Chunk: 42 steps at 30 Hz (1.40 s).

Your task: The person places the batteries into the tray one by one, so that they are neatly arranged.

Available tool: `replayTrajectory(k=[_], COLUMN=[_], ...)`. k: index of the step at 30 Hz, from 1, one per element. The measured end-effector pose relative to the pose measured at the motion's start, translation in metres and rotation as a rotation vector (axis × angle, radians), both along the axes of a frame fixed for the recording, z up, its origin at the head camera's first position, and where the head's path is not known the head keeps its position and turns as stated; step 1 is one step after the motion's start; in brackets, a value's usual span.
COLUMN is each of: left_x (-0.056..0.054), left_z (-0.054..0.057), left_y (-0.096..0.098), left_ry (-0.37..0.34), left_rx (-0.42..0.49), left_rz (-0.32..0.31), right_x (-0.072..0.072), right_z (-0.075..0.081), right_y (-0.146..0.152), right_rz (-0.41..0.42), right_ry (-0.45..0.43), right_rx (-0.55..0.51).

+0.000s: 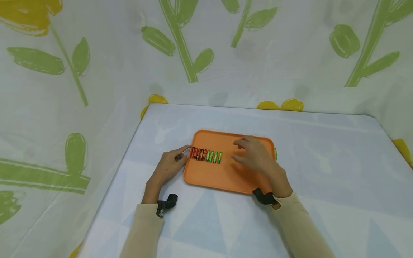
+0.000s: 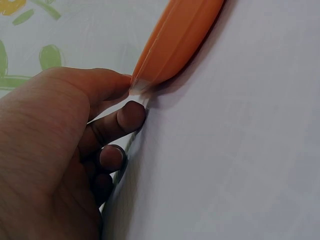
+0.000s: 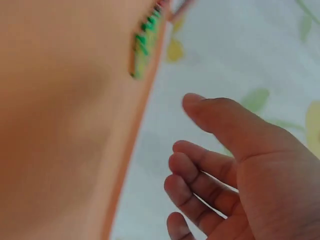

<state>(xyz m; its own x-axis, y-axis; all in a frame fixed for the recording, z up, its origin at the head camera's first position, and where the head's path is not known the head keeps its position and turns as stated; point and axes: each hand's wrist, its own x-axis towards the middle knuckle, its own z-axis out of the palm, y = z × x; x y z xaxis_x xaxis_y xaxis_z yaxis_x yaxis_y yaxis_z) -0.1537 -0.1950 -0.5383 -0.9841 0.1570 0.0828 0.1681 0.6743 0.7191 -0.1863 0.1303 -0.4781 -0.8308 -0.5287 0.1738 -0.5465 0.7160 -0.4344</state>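
An orange tray (image 1: 209,179) lies on the table, with a row of small batteries along its left half. Red-and-black batteries (image 1: 199,154) are at the left end of the row; green-and-yellow batteries (image 1: 214,157) continue it to the right. My left hand (image 1: 169,165) is at the tray's left edge, its thumb (image 2: 112,85) touching the rim while the other fingers bend loosely below. Over the tray's right half hovers my right hand (image 1: 256,154), fingers relaxed and apart, nothing held. The right wrist view shows this hand (image 3: 225,170) with the green batteries (image 3: 145,45) blurred beyond.
Just outside the tray's right rim, a green thing (image 1: 275,154) shows in part. The table (image 1: 322,172) has a pale cloth with bluish triangles. Behind and to the left hangs a white curtain (image 1: 106,71) with green and yellow plant prints.
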Motion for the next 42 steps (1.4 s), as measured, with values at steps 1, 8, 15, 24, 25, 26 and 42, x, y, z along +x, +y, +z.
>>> replayTrajectory(k=[1,8,15,24,25,26,42], left_x=[0.000,0.004,0.005,0.005,0.005,0.005,0.004], left_z=[0.000,0.002,0.003,0.005,0.005,0.004,0.006], left_y=[0.000,0.000,0.001,0.002,0.003,0.003,0.005], left_ry=[0.002,0.011,-0.006,0.004,0.005,0.005,-0.002], left_rx=[0.000,-0.005,-0.007,-0.006,-0.005,-0.006,-0.010], left_rz=[-0.002,0.005,0.013,-0.002,-0.002,-0.003,0.014], right_x=[-0.001,-0.004,-0.007,-0.008,-0.008,-0.008,-0.021], right_z=[0.003,0.019,0.022,0.017,0.015,0.014,-0.005], right_y=[0.006,0.048,0.076,0.112,0.115,0.117,0.132], right_rz=[-0.005,-0.011,-0.048,-0.145,-0.153,-0.161,-0.143], right_ry=[0.004,-0.062,-0.097,-0.158,-0.173,-0.191,-0.267], right_rx=[-0.007,-0.012,-0.021,0.024,0.033,0.039,0.099])
